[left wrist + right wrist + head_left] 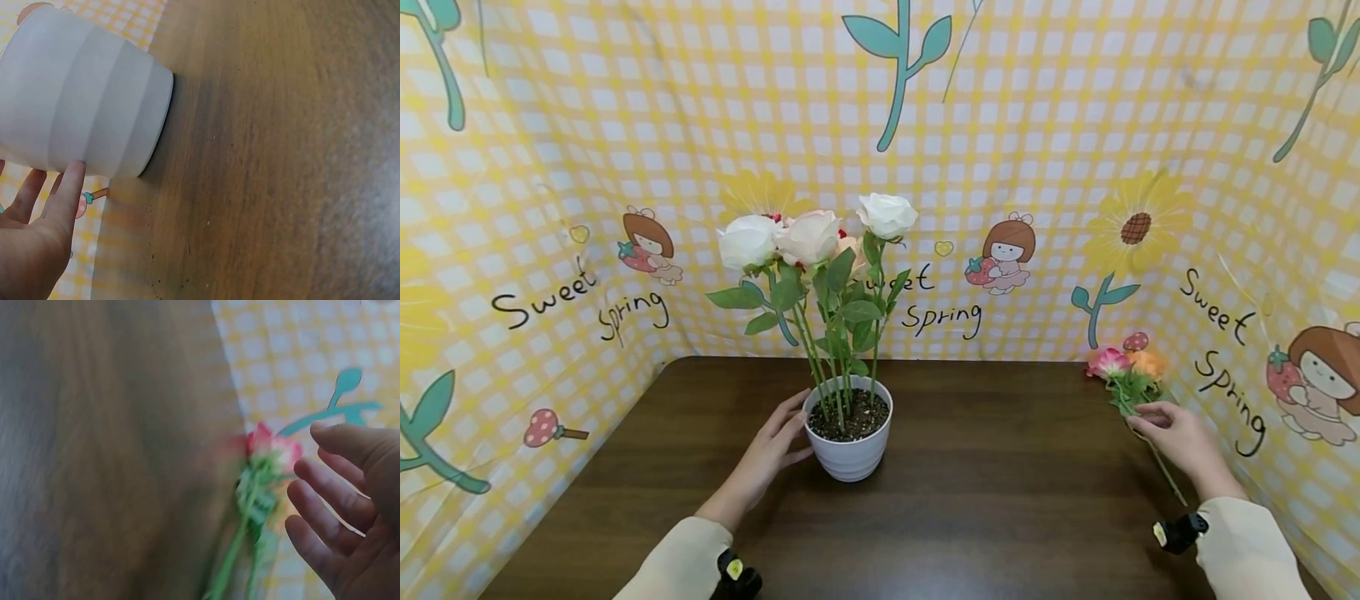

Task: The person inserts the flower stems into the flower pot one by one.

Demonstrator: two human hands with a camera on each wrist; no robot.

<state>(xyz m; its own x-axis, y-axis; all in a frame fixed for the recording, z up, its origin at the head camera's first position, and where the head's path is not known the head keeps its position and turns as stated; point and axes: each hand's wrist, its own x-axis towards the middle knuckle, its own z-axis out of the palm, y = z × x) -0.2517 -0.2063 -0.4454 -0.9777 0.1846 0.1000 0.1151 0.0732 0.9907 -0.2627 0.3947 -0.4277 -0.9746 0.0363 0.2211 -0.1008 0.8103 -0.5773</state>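
Observation:
A white ribbed pot (850, 460) with dark soil stands on the table, holding several long-stemmed roses, among them a white rose (887, 217) and a pale pink rose (808, 237). My left hand (767, 450) rests its fairly straight fingers against the pot's left side; the left wrist view shows the fingertips (75, 170) at the pot wall. At the table's right, a pink flower (1108, 363) and an orange flower (1148, 364) lie with green stems. Beside them is my right hand (1180, 437), its fingers spread and loosely bent in the right wrist view, gripping nothing.
The brown wooden table (985, 475) extends between the pot and the loose flowers. A yellow checked cloth (1037, 125) with printed flowers and figures hangs behind the table and along both sides. Small dark specks lie on the wood in the left wrist view.

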